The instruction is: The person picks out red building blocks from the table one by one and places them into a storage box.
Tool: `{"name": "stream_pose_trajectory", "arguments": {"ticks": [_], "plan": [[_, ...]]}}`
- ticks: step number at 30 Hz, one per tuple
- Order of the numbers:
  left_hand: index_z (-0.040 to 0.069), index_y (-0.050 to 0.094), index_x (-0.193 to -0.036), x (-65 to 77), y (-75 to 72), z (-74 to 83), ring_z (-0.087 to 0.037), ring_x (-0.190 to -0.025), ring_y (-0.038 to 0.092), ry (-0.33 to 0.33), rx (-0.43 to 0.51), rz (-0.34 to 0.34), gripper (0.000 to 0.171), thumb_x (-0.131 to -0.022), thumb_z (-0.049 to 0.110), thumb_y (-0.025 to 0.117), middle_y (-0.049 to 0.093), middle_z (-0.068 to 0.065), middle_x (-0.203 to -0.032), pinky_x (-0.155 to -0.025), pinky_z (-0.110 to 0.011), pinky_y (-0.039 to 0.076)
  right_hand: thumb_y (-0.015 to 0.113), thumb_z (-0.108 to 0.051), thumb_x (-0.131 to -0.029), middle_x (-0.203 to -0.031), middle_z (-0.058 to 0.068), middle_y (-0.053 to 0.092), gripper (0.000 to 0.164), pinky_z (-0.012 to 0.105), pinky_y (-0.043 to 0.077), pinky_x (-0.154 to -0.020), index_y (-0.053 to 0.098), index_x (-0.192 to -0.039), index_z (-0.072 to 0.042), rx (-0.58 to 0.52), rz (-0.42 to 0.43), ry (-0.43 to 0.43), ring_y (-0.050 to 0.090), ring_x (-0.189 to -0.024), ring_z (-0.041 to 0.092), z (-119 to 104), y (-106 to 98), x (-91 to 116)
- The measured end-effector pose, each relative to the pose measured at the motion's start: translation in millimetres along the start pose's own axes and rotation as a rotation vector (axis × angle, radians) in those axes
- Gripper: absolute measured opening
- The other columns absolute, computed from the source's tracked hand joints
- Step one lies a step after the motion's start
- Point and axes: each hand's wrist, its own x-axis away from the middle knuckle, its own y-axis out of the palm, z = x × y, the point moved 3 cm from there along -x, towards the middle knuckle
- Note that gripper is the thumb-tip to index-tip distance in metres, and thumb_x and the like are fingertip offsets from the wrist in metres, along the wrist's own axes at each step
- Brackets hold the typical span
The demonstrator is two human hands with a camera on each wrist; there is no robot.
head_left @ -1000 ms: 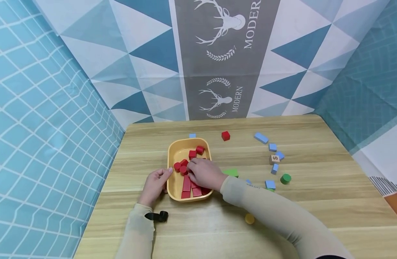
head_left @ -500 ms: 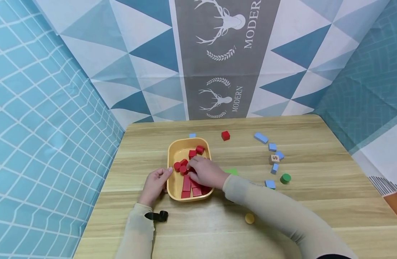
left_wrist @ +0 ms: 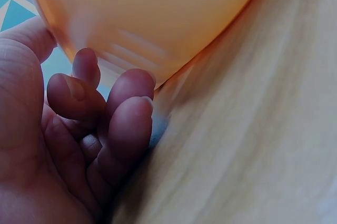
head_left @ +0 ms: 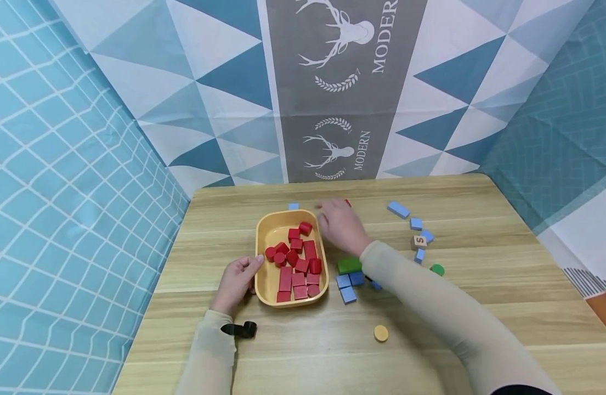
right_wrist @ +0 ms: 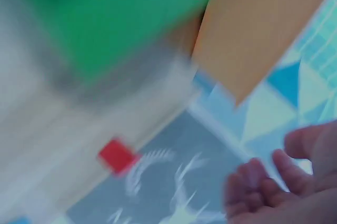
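Observation:
A yellow plastic tray point(head_left: 270, 288) on the table holds several red blocks point(head_left: 285, 278) of mixed shapes. My left hand point(head_left: 236, 282) grips its left rim, thumb over the edge; in the left wrist view the fingers point(left_wrist: 130, 124) curl against the outer wall. Past the tray's upper right corner, my right hand point(head_left: 342, 226) hovers over the table with loosely bent fingers and nothing visible in them. Just behind it, a red cube point(right_wrist: 118, 155) lies on the table, mostly covered by that hand in the head view.
Beside the tray's right side lie a green block point(head_left: 349, 266) and several blue blocks point(head_left: 348, 295). Farther right are more blue pieces point(head_left: 398, 209), a letter cube point(head_left: 419, 242) and a green cylinder point(head_left: 437, 269). A yellow disc point(head_left: 380, 333) lies nearer the front.
My right hand has left the red blocks inside the tray and moved up and right, toward the lone red cube. The left hand keeps its place on the rim.

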Motion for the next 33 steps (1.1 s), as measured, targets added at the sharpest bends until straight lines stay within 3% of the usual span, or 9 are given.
{"name": "stream_pose_trajectory", "arguments": {"ticks": [4, 6, 11, 14, 16, 21, 23, 26, 33], "plan": [[-0.008, 0.055, -0.085, 0.1, 0.2, -1.6, -0.016, -0.045, 0.044, -0.016, -0.004, -0.006, 0.05, -0.095, 0.041, 0.065, 0.045, 0.001, -0.053, -0.038, -0.023, 0.039, 0.052, -0.012, -0.097, -0.138, 0.018, 0.049, 0.045, 0.046, 0.035, -0.108, 0.048, -0.14, 0.0, 0.118, -0.09, 0.112, 0.04, -0.127, 0.031, 39.7, 1.5, -11.4], [-0.009, 0.054, -0.087, 0.7, 0.6, -3.3, -0.016, -0.045, 0.045, -0.029, 0.005, -0.01, 0.055, -0.094, 0.044, 0.066, 0.045, 0.002, -0.053, -0.038, -0.023, 0.039, 0.053, -0.012, -0.097, -0.141, 0.022, 0.045, 0.048, 0.047, 0.033, -0.109, 0.044, -0.141, 0.004, 0.199, -0.148, 0.114, 0.037, -0.129, 0.034, 56.6, 7.0, -11.6], [-0.012, 0.053, -0.088, 3.9, 3.6, 2.3, -0.016, -0.045, 0.045, -0.042, 0.003, -0.011, 0.062, -0.091, 0.048, 0.068, 0.047, 0.001, -0.054, -0.039, -0.023, 0.039, 0.052, -0.014, -0.096, -0.145, 0.026, 0.039, 0.044, 0.052, 0.041, -0.101, 0.051, -0.137, 0.003, 0.285, -0.27, 0.126, 0.041, -0.123, 0.041, 77.3, 16.5, -1.2], [-0.01, 0.054, -0.088, 3.8, 3.6, 5.4, -0.016, -0.046, 0.046, -0.036, -0.008, -0.005, 0.058, -0.092, 0.046, 0.067, 0.047, 0.0, -0.054, -0.039, -0.023, 0.039, 0.049, -0.013, -0.097, -0.146, 0.026, 0.038, 0.038, 0.055, 0.047, -0.093, 0.056, -0.131, 0.001, 0.271, -0.266, 0.149, 0.046, -0.115, 0.043, 76.5, 16.9, 1.2], [-0.007, 0.055, -0.086, 1.5, 2.1, 2.2, -0.016, -0.045, 0.045, -0.026, -0.007, 0.002, 0.055, -0.092, 0.046, 0.067, 0.046, 0.0, -0.054, -0.039, -0.023, 0.04, 0.049, -0.011, -0.097, -0.14, 0.025, 0.046, 0.032, 0.052, 0.049, -0.092, 0.061, -0.123, 0.003, 0.277, -0.227, 0.122, 0.05, -0.112, 0.041, 75.0, 18.1, -0.4], [-0.008, 0.054, -0.085, 1.0, 1.5, 1.8, -0.015, -0.045, 0.045, -0.033, 0.004, 0.006, 0.054, -0.093, 0.044, 0.067, 0.045, 0.001, -0.053, -0.038, -0.023, 0.039, 0.053, -0.003, -0.094, -0.106, 0.019, 0.067, 0.016, 0.044, 0.057, -0.077, 0.067, -0.102, 0.001, 0.298, -0.171, 0.084, 0.062, -0.09, 0.031, 71.0, 21.9, -1.4], [-0.008, 0.054, -0.086, 1.0, 1.3, 1.5, -0.015, -0.045, 0.045, -0.032, 0.006, 0.007, 0.053, -0.093, 0.043, 0.067, 0.045, 0.001, -0.053, -0.038, -0.023, 0.039, 0.056, -0.002, -0.093, -0.094, 0.016, 0.067, 0.011, 0.041, 0.058, -0.067, 0.066, -0.096, -0.001, 0.303, -0.162, 0.082, 0.063, -0.079, 0.028, 69.2, 22.4, -0.5], [-0.008, 0.055, -0.086, 0.9, 0.8, 1.8, -0.015, -0.044, 0.044, -0.019, 0.015, 0.012, 0.053, -0.093, 0.043, 0.068, 0.045, 0.002, -0.053, -0.038, -0.023, 0.038, 0.061, -0.005, -0.091, -0.086, 0.013, 0.064, 0.005, 0.04, 0.058, -0.063, 0.065, -0.093, -0.003, 0.3, -0.16, 0.076, 0.061, -0.073, 0.025, 64.6, 20.8, -0.5], [-0.007, 0.055, -0.084, 1.8, 0.9, 0.6, -0.015, -0.044, 0.043, -0.01, -0.004, 0.005, 0.059, -0.09, 0.05, 0.068, 0.044, 0.002, -0.052, -0.037, -0.023, 0.038, 0.079, -0.022, -0.084, -0.083, 0.007, 0.061, 0.026, 0.038, 0.054, -0.066, 0.06, -0.093, -0.008, 0.204, -0.28, 0.133, 0.056, -0.074, 0.021, 56.3, 16.2, 4.6]]}}
